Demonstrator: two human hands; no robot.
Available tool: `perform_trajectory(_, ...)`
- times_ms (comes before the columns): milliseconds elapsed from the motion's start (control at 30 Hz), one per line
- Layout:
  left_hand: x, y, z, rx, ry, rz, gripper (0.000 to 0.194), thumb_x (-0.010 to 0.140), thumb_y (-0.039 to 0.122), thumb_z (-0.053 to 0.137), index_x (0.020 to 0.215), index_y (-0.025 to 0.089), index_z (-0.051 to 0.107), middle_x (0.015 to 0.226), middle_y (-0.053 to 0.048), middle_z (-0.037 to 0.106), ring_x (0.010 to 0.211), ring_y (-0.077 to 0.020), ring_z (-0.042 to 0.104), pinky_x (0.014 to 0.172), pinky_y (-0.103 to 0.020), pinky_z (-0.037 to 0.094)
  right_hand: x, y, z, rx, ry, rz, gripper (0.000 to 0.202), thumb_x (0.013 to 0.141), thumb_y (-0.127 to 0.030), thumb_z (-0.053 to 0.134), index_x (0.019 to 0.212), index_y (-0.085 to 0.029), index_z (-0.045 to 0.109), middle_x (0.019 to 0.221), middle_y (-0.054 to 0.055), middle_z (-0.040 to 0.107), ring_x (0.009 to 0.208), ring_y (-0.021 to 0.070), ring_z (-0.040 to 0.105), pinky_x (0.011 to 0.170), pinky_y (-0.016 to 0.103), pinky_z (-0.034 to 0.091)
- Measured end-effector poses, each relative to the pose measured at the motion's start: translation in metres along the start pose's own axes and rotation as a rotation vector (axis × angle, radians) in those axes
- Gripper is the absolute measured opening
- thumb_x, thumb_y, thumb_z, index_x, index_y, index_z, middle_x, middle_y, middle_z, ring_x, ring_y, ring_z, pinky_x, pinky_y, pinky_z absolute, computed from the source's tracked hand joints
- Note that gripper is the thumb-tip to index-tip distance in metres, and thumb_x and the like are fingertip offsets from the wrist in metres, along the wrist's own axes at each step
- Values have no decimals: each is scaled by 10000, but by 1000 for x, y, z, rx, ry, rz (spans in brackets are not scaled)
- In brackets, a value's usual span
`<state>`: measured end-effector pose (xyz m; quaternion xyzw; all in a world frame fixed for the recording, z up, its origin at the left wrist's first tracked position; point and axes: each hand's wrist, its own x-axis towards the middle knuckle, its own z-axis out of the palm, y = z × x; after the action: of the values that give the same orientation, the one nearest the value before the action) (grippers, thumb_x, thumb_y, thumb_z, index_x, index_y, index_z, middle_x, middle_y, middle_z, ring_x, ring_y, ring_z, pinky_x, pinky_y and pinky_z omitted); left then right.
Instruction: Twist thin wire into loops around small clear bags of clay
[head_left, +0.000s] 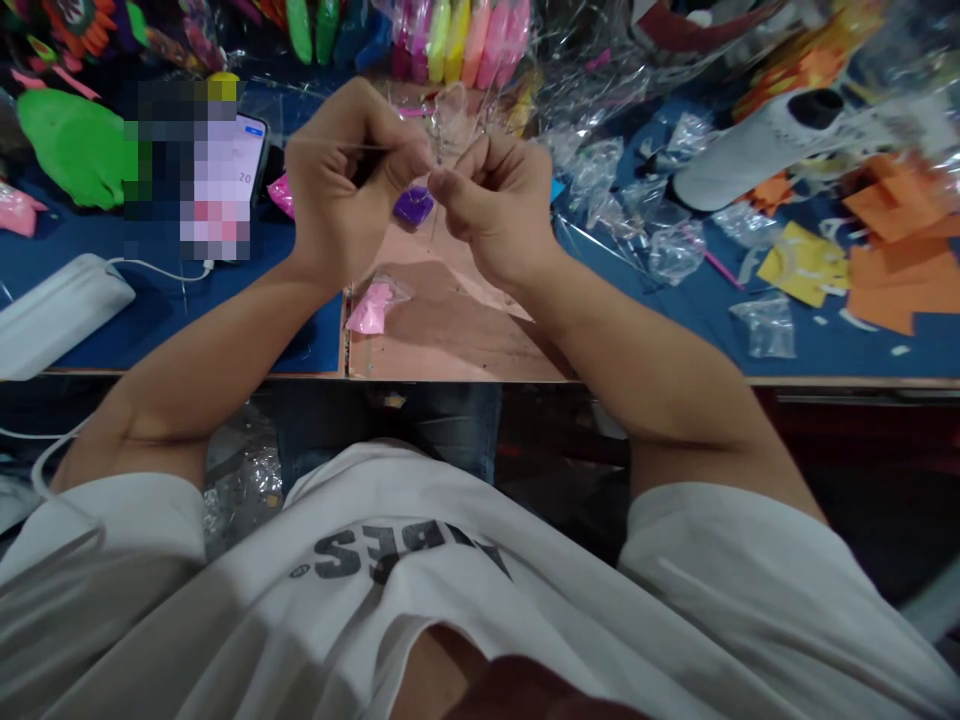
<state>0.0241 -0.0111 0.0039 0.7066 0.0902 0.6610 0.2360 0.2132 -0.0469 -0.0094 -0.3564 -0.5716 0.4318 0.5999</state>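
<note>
My left hand (341, 180) and my right hand (499, 200) are raised over the table, fingertips pinched and almost meeting. A thin pale strand (330, 144) crosses my left hand and runs toward its fingertips; whether it is thread or wire I cannot tell. What lies in my right fingertips is too small to make out. Just behind the fingertips is some crinkled clear plastic (450, 112). Below them rests a purple packet (414, 207), partly hidden by my left hand. Nearer to me, a pink packet (373, 308) lies on the light brown board (457, 350).
A phone (244, 190) on a cable and a white box-shaped device (64, 310) lie left, near a green flat shape (71, 150). Bright coloured packets (457, 40) stand behind. Right are clear plastic bags (671, 245), a white tube (750, 150), yellow paper (806, 262) and orange paper (900, 285).
</note>
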Motion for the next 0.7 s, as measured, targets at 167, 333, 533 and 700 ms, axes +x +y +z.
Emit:
perform_trajectory(167, 0, 0, 1, 64, 26, -14, 376, 1111, 445, 936, 920, 127, 871, 866, 21, 788, 792, -65, 724, 737, -189, 446, -12, -19, 5, -226, 138, -180, 543, 932, -608, 1026, 689, -367, 604, 687, -9, 606, 636, 234, 467, 653, 422, 384)
perform_trajectory(333, 12, -1, 5, -179, 190, -154, 450, 1071, 471, 932, 876, 97, 776, 745, 43, 779, 524, -7, 555, 554, -153, 351, -4, -17, 3, 154, -30, 111, 554, 967, -855, 804, 826, -337, 668, 687, -14, 617, 547, 195, 427, 532, 376, 321)
perform_trajectory(533, 16, -8, 8, -369, 232, -248, 567, 959, 574, 1025, 832, 124, 704, 723, 32, 774, 429, 0, 440, 441, -165, 276, -5, -13, 1, 406, -274, 321, 384, 880, -597, 936, 1046, -297, 763, 823, -15, 669, 619, 156, 427, 560, 323, 361)
perform_trajectory(700, 13, -1, 11, -406, 191, -216, 491, 1048, 484, 999, 869, 119, 724, 738, 28, 800, 453, -23, 554, 460, -154, 348, -9, -14, 0, 399, -263, 413, 353, 856, -561, 975, 968, -327, 735, 795, -16, 645, 638, 175, 411, 590, 340, 415)
